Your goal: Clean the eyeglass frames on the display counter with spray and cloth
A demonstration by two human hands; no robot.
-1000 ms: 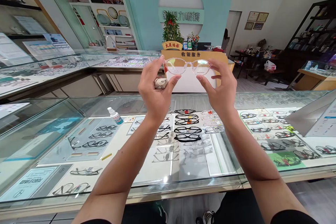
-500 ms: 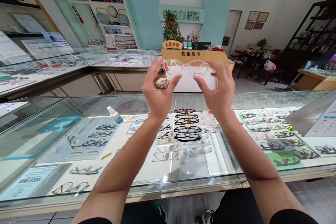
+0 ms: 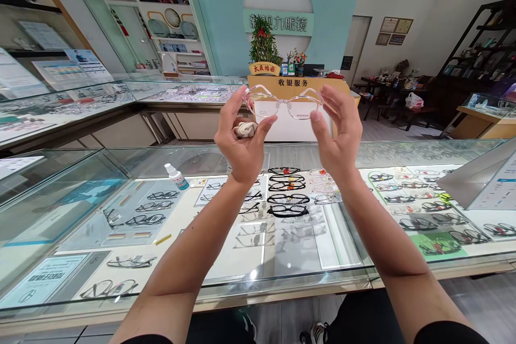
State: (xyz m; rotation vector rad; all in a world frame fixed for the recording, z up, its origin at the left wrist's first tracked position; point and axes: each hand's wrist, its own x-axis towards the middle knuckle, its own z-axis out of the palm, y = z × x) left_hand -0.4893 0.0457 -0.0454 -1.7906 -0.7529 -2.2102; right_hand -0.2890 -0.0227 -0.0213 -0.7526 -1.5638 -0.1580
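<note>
A pair of clear-framed eyeglasses is held up at arm's length, its lenses facing me and its temples showing behind the upper rims. My left hand pinches the left side of the frame between thumb and fingers. Tucked in that palm is a crumpled pale cloth. At the right end of the frame is my right hand, its thumb at the lower lens edge and its fingers raised behind. Below both hands, several dark-framed glasses lie in a row on the glass display counter.
A white spray bottle stands left of my forearms. Rows of frames fill the right of the counter, beside a folded white sign. Beyond, a cashier desk carries a potted plant.
The eyeglasses have tilted, so their temples now arch above the lenses. My right thumb has moved up and right against the lens edge. My left hand has shifted slightly left.
</note>
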